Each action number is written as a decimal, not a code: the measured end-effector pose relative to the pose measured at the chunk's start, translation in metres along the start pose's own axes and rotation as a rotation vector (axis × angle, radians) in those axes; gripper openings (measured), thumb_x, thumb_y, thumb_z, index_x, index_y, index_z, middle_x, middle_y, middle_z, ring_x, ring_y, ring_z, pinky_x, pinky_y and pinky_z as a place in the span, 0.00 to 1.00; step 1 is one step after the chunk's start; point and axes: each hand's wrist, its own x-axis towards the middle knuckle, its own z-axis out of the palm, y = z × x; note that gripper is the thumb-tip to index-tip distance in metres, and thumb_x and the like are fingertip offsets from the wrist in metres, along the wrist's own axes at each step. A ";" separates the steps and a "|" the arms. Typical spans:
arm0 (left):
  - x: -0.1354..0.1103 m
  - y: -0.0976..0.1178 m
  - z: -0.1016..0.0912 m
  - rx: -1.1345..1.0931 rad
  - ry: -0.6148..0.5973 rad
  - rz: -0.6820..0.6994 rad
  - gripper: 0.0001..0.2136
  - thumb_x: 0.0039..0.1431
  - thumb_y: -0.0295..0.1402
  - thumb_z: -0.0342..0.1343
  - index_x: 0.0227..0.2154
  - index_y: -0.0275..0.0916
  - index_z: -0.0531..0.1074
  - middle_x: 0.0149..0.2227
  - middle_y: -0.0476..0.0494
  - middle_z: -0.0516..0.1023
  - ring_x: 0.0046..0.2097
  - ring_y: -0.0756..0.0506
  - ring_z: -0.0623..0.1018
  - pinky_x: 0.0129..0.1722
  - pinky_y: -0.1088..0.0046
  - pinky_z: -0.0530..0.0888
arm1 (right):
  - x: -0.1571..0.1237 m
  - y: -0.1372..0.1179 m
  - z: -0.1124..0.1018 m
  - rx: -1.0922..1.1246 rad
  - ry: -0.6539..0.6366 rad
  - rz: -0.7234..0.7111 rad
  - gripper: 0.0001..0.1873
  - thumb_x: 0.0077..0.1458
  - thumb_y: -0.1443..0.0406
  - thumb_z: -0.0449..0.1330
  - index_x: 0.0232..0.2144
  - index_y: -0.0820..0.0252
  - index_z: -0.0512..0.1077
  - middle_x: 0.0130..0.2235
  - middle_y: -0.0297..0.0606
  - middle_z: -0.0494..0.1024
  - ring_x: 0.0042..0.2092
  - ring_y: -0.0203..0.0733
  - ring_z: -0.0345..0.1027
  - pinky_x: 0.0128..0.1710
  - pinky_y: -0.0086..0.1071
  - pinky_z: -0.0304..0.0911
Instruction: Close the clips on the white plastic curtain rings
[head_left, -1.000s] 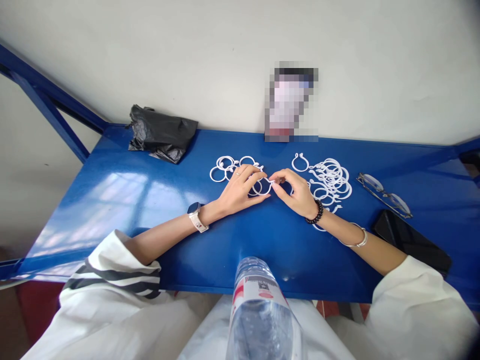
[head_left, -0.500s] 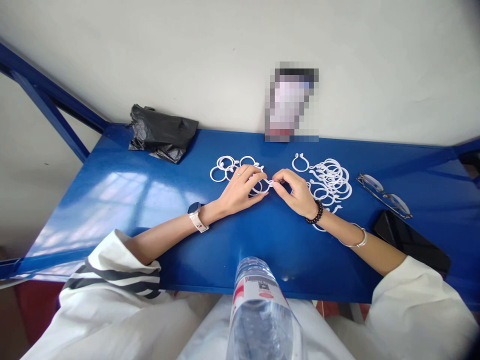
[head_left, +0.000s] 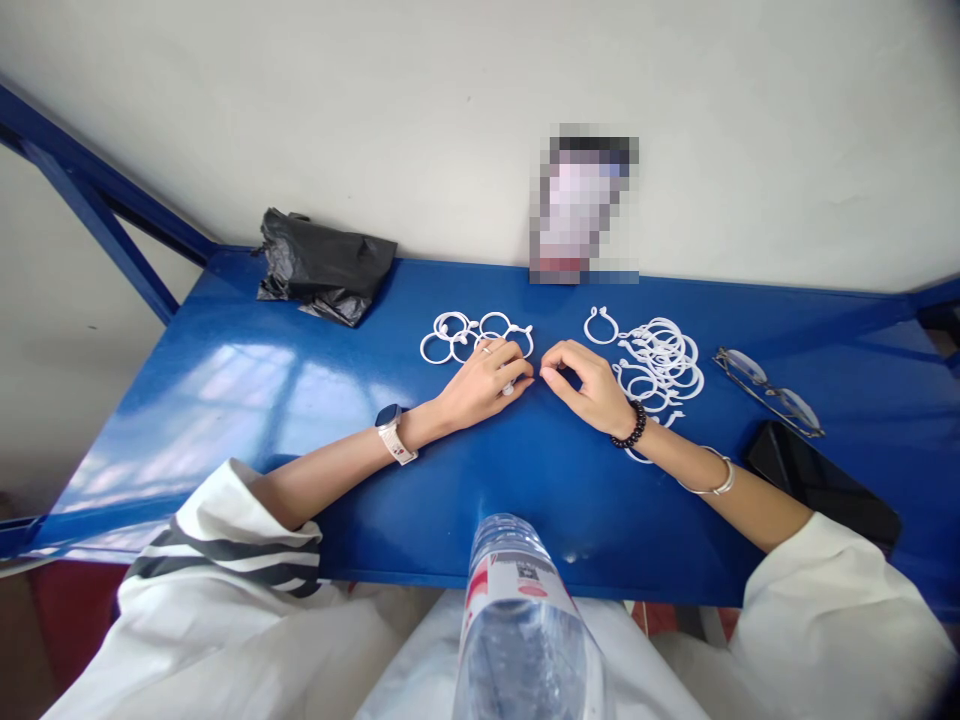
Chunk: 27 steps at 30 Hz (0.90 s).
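My left hand (head_left: 487,382) is closed, its fingers curled towards the thumb. A small part of a white plastic ring (head_left: 508,388) shows between them; the rest is hidden by the hand. My right hand (head_left: 589,385) faces it a short gap away, its thumb and fingertips drawn together with nothing visible in them. Just beyond my left hand lies a group of several white rings (head_left: 436,347), partly overlapping. To the right of my right hand spreads a larger heap of white open rings (head_left: 664,350) with knobbed ends. One open ring (head_left: 601,338) lies slightly apart from that heap.
A black plastic bag (head_left: 326,265) rests at the back left of the blue table (head_left: 360,500). Eyeglasses (head_left: 772,390) and a dark phone (head_left: 825,485) lie at the right. A water bottle (head_left: 525,620) stands at the front edge. A blurred-out object (head_left: 581,210) leans against the wall.
The white ring between both hands has turned mostly out of sight into my left hand. My right fingertips have come off it, and the left fingers have curled in.
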 end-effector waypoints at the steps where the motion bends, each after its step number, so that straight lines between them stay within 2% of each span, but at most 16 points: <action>1: 0.000 0.000 0.000 0.000 -0.004 0.002 0.11 0.71 0.35 0.46 0.37 0.37 0.72 0.36 0.43 0.74 0.38 0.45 0.71 0.43 0.67 0.67 | 0.000 0.000 0.000 0.001 0.000 -0.007 0.08 0.66 0.63 0.54 0.32 0.55 0.67 0.30 0.34 0.74 0.33 0.39 0.68 0.35 0.34 0.65; 6: 0.001 0.001 0.000 0.019 -0.022 0.001 0.13 0.72 0.37 0.44 0.37 0.36 0.70 0.35 0.43 0.73 0.38 0.45 0.71 0.42 0.67 0.65 | -0.001 -0.001 0.002 -0.016 -0.006 -0.090 0.01 0.63 0.66 0.57 0.37 0.55 0.68 0.33 0.35 0.76 0.35 0.39 0.70 0.35 0.33 0.67; 14: 0.002 0.001 0.000 0.007 -0.036 0.042 0.15 0.72 0.40 0.42 0.35 0.36 0.67 0.34 0.42 0.72 0.36 0.44 0.70 0.40 0.67 0.64 | -0.001 0.000 0.006 -0.129 -0.020 -0.326 0.10 0.61 0.68 0.58 0.45 0.55 0.69 0.38 0.39 0.79 0.40 0.44 0.72 0.40 0.39 0.71; 20: 0.001 0.000 0.001 0.008 -0.028 0.041 0.12 0.72 0.37 0.44 0.37 0.36 0.67 0.36 0.42 0.72 0.37 0.45 0.70 0.40 0.68 0.65 | -0.002 0.000 0.006 -0.147 -0.040 -0.287 0.06 0.63 0.68 0.56 0.42 0.55 0.71 0.38 0.38 0.79 0.39 0.42 0.72 0.40 0.38 0.70; 27: 0.000 0.000 0.001 0.013 0.039 0.039 0.12 0.71 0.37 0.46 0.36 0.37 0.69 0.35 0.42 0.72 0.37 0.45 0.70 0.39 0.69 0.67 | -0.001 0.000 0.006 -0.136 -0.013 -0.216 0.03 0.63 0.68 0.56 0.36 0.55 0.69 0.33 0.36 0.78 0.36 0.42 0.70 0.38 0.37 0.67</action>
